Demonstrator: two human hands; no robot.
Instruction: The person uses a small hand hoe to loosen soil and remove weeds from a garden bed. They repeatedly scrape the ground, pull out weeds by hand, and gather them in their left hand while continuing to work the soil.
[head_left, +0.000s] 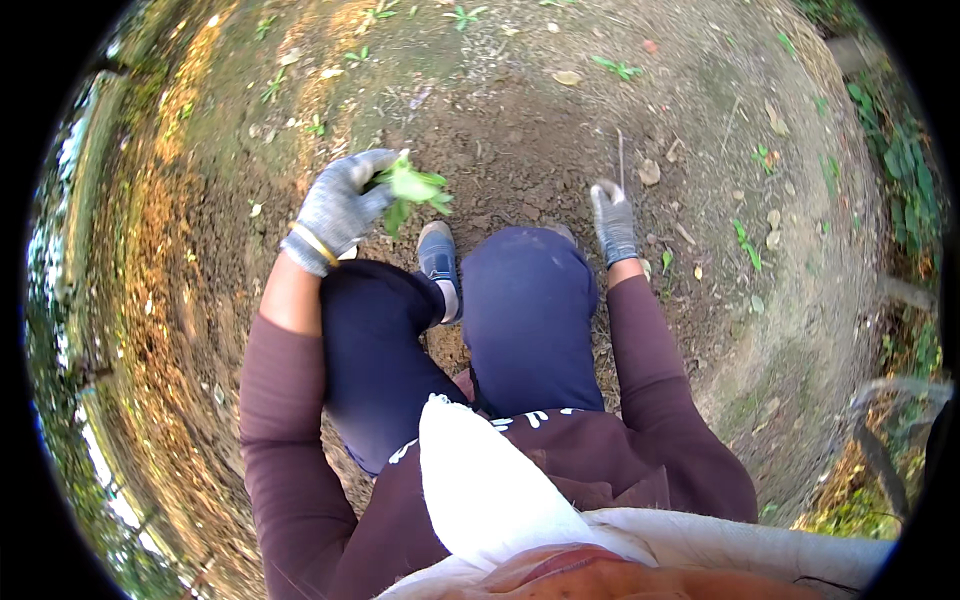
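My left hand (341, 206), in a grey knit glove with a yellow band at the wrist, is closed on a bunch of green leafy weeds (414, 186) above the soil. Its leaves hang blurred to the right of the fingers. On the other side of my knees, my right hand (615, 217), also gloved in grey, grips a thin rod-like tool (621, 159) that points away from me. Its handle is hidden in the fist, and whether it is metal or wood I cannot tell. Between the hands lies bare, loosened brown soil (517, 150).
Small green weeds (616, 67) and dry leaves (649, 172) are scattered over the ground. My shoe (438, 255) and bent knees (529, 277) are close below the hands. Leafy plants (911, 180) and a branch (881, 457) stand at the right edge.
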